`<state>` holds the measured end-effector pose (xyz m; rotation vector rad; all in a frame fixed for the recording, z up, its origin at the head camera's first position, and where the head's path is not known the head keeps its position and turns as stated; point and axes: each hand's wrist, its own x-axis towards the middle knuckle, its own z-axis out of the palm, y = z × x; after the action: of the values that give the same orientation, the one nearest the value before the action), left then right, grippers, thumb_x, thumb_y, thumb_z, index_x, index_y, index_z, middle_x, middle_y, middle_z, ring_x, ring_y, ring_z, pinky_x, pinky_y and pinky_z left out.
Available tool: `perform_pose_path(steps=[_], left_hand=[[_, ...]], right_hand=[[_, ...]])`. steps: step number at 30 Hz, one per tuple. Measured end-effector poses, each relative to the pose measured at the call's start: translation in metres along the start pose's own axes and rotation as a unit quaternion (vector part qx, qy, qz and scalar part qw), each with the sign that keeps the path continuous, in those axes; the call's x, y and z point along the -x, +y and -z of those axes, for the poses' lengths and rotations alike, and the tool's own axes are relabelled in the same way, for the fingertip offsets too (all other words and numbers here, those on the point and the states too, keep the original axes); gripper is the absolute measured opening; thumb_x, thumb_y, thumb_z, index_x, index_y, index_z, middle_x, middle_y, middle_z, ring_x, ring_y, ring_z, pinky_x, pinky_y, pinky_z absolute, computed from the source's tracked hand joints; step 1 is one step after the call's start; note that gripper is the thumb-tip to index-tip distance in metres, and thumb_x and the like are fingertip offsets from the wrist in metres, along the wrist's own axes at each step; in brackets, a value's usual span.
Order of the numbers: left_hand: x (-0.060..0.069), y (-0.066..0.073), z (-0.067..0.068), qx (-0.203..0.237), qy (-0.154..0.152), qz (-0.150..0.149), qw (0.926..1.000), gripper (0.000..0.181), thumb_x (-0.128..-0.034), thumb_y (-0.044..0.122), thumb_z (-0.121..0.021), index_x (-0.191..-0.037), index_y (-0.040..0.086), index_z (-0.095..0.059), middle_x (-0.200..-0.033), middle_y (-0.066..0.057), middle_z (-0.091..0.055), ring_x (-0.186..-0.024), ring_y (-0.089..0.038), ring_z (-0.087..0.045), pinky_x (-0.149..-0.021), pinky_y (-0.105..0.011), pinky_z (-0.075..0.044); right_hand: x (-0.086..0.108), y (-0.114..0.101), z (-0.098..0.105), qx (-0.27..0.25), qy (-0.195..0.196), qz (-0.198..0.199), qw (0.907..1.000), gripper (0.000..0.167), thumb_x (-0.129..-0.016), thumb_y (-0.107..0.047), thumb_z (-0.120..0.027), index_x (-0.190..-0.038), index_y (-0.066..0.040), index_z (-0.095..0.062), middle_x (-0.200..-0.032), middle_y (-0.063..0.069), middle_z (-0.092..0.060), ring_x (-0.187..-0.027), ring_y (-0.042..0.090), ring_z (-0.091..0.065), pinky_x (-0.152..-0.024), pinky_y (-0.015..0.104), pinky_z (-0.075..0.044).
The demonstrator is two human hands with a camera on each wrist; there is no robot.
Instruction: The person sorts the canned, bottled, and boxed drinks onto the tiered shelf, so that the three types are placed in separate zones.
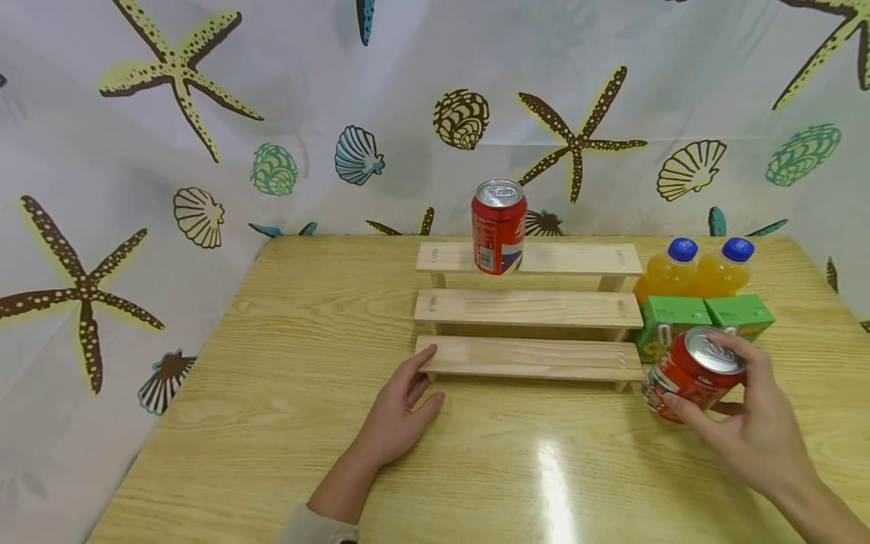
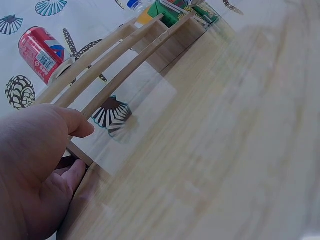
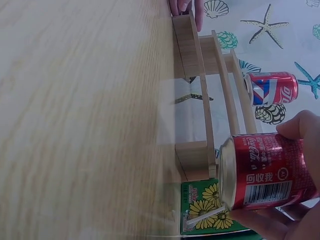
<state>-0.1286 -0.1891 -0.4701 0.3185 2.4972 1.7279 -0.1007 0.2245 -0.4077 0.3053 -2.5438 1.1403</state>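
Right fingers (image 1: pixel 751 353) grip a silver-topped red can (image 1: pixel 688 381).

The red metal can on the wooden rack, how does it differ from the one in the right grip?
The racked red metal can stands upright; the held red metal can is tilted. The racked can rests on the pale wooden top step; the held can is in the right grip. Both have silver tops.

The left hand (image 2: pixel 32 162) touches the near end of the three-tier wooden rack (image 2: pixel 136 63); a red soda can (image 2: pixel 43 54) stands atop it.
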Motion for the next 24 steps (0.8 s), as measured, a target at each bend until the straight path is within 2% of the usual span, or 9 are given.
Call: perform_pose_path(steps=[10,24], left_hand=[[0.0,0.001,0.0,-0.003,-0.001,0.004,1.0,0.065,-0.0994,0.01,-0.062,-0.156,0.018,-0.032,-0.162,-0.009,-0.027,-0.147,-0.029,-0.036,-0.119,-0.027,-0.037],[0.0,0.004,0.001,0.001,-0.001,0.012,0.9999,0.065,-0.0993,0.011,-0.062,-0.156,0.02,-0.032,-0.162,-0.008,-0.027,-0.147,-0.029,-0.035,-0.119,-0.027,-0.037]], right_hand=[[-0.004,-0.009,0.0,-0.007,-0.008,0.007,0.9999,0.099,-0.072,0.006,-0.085,-0.152,-0.01,-0.028,-0.133,0.024,-0.047,-0.103,-0.02,-0.041,-0.058,0.008,-0.056],[-0.021,-0.027,-0.004,-0.032,0.003,0.028,0.9991,0.096,-0.072,0.004,-0.086,-0.151,-0.012,-0.033,-0.132,0.017,-0.052,-0.103,-0.015,-0.048,-0.059,0.008,-0.057]])
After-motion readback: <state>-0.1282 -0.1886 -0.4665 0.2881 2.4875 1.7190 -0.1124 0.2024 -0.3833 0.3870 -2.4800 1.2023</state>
